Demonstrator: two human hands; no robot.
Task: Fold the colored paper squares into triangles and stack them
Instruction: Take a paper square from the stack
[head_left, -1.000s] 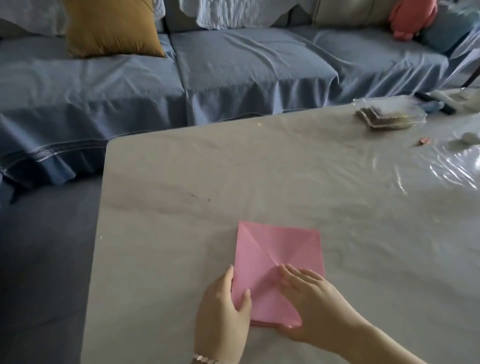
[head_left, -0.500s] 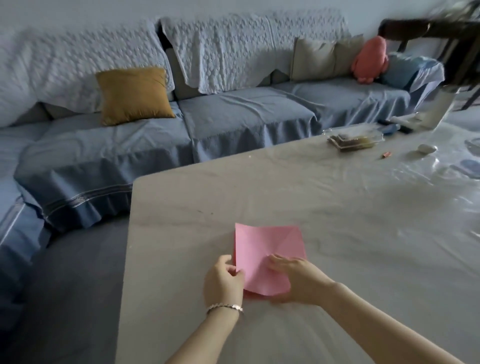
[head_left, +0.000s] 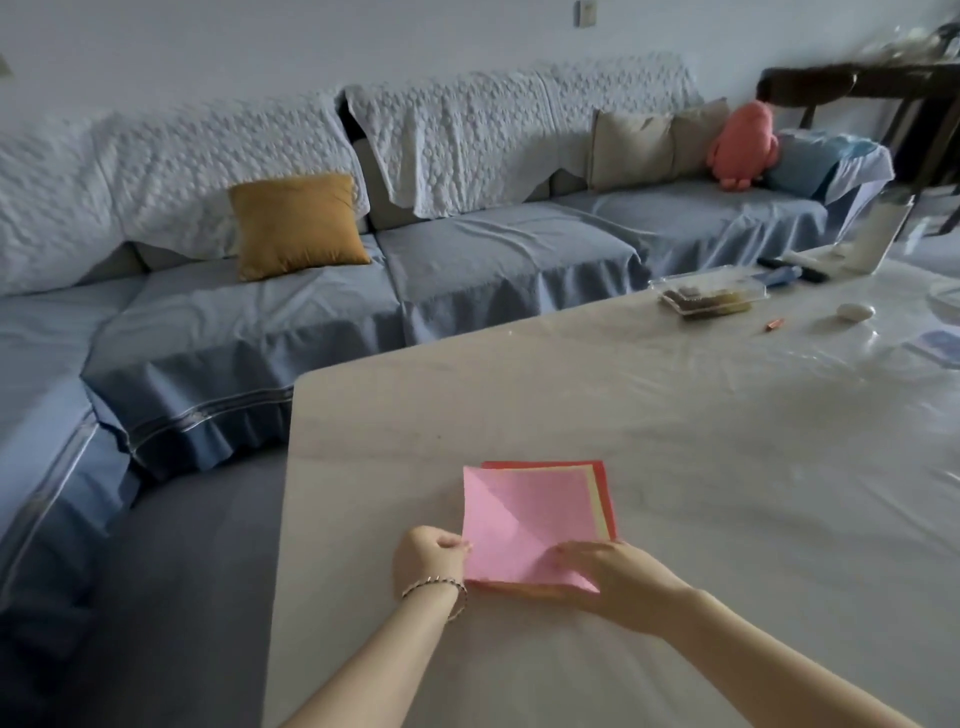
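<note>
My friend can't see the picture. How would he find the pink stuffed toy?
Look at the long blue sofa behind the table. At its right end, the stuffed toy sits beside two beige cushions. Unlike them, it is pink and rounded.

Pink square paper sheet (head_left: 530, 514): matt, smooth, one sharp crease. Pale stone-look table (head_left: 675, 415): clear plastic film on top, glossy, wrinkled. Blue sofa cover (head_left: 498, 249): matt cloth, rumpled. White quilted throw (head_left: 467, 135): bumpy cloth. Clear lidded box (head_left: 711, 291): shiny plastic.
</note>
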